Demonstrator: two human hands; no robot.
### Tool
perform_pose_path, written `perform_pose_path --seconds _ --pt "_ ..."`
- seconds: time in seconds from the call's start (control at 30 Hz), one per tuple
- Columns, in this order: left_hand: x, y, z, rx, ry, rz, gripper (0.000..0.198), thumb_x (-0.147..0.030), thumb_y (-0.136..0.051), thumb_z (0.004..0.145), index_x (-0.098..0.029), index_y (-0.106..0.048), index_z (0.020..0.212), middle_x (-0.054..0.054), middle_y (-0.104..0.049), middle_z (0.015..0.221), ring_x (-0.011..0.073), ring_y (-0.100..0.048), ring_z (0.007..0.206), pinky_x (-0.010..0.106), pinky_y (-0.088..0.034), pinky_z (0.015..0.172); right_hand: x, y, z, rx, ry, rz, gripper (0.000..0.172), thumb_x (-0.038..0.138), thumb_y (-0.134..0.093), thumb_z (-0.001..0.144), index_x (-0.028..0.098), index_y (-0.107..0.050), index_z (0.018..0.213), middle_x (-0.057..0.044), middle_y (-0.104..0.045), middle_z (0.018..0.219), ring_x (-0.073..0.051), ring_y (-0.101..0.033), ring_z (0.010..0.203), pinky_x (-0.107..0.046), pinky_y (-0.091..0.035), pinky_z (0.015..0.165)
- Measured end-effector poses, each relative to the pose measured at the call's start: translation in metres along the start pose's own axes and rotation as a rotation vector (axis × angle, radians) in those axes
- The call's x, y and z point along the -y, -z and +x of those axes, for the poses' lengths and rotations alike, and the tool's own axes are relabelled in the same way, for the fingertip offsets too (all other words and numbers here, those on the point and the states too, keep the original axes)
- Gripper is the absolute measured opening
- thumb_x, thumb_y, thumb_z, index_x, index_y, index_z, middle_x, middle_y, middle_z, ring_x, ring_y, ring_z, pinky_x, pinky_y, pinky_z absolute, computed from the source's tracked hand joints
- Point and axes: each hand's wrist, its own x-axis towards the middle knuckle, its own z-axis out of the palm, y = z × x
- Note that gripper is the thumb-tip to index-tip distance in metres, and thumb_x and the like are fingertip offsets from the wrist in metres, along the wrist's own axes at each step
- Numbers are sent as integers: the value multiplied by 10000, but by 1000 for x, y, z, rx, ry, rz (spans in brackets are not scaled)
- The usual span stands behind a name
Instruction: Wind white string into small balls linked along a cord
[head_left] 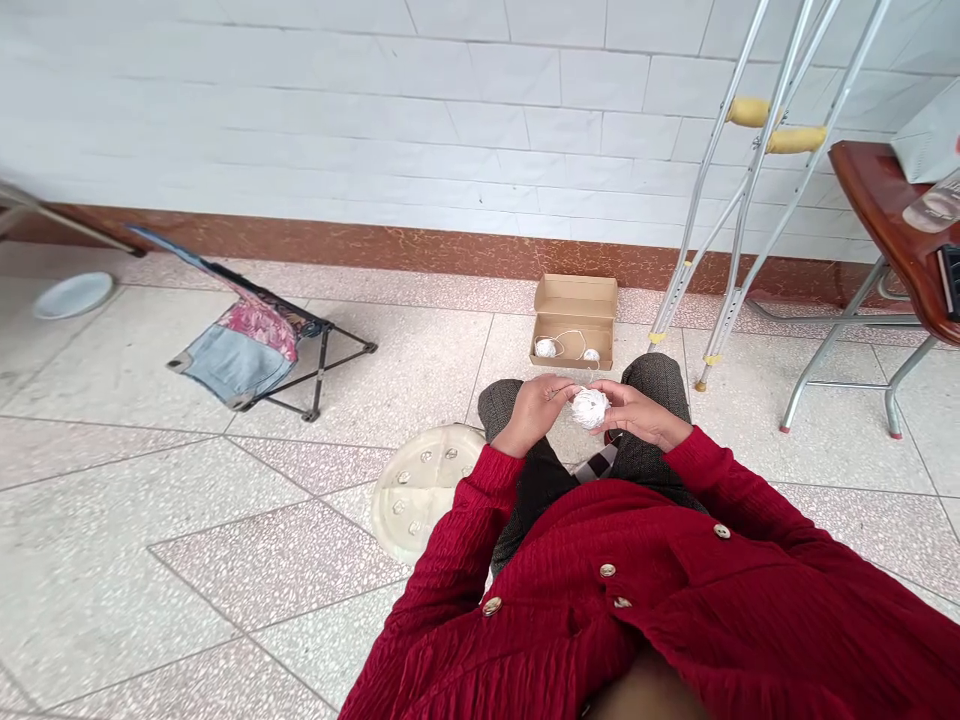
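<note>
Both my hands are close together over my knees. In the fingers of my right hand [636, 412] is a round white piece of crocheted-looking yarn [591, 408]. My left hand [534, 412] is closed at the piece's left side. Its fingers pinch what looks like a thin needle or crochet hook [555, 394], too small to make out fully. A white strand runs from the piece to the open cardboard box [574, 365] on the floor just beyond. Inside the box lie two small balls of white yarn, a larger one [545, 348] and a smaller one [592, 355].
A folding stool [240, 350] stands on the tiles at left, with a white round dish [73, 295] beyond it. Near my left knee is a pale round plastic stool [424, 490]. Crutches [739, 200] lean against the wall at right, beside a brown chair [885, 225] bearing a bottle.
</note>
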Motion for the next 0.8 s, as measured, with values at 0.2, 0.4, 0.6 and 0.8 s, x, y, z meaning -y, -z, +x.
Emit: perform_pose_path --seconds 0.2,0.4,0.6,0.8 --pt "17 -19 -8 -32 174 -221 386 -439 -547 935 -138 -747 801 27 -729 757 178 -635 738 259 -477 714 20 -15 -6 28 43 143 541 174 -860 630 236 -621 1111 -29 -683 1081 -201 -698 927 -394 -624 818" --pt "5 -35 -24 163 157 -206 424 -388 -513 966 -140 -691 672 16 -690 691 133 -592 670 244 -446 713 34 -1 20 -330 270 -158 464 326 -820 650 227 -570 1028 -14 -658 1012 -157 -664 729 -321 -555 684" --pt "-9 -21 -24 126 29 85 339 -317 -520 981 -175 -722 750 32 -724 770 173 -636 767 306 -478 842 4 27 35 -526 357 -852 418 261 -780 632 210 -604 1008 -15 -645 968 -170 -587 776 -310 -458 715" --pt "-5 2 -8 128 -46 217 204 -264 -578 952 -211 -754 862 16 -775 861 175 -668 817 457 -336 1166 -22 20 24 -158 110 -577 398 224 -807 564 191 -638 923 24 -632 840 -154 -561 754 -303 -447 750"
